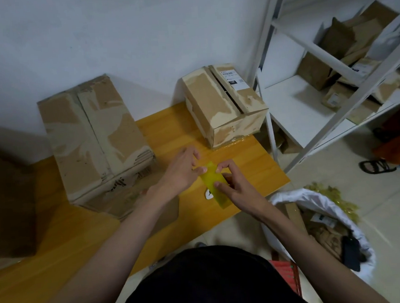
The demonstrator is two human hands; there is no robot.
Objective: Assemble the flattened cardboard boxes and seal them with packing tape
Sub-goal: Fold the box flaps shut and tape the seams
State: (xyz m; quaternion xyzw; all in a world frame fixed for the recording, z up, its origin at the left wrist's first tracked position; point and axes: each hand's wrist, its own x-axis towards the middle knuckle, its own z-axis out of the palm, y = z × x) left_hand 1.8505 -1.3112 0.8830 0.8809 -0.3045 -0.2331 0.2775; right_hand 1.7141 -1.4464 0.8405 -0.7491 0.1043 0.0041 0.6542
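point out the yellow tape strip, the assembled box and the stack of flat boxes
tape strip (214, 182): head view, middle of the strip
assembled box (214, 102): head view, left top flap
flat boxes (92, 136): head view, top sheet

White shipping label (232, 77) on small cardboard box (224, 106) — print too blurred to read

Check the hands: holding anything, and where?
Both hold a yellowish tape strip. The left hand pinches its far end; the right hand grips along its right edge, near the middle.
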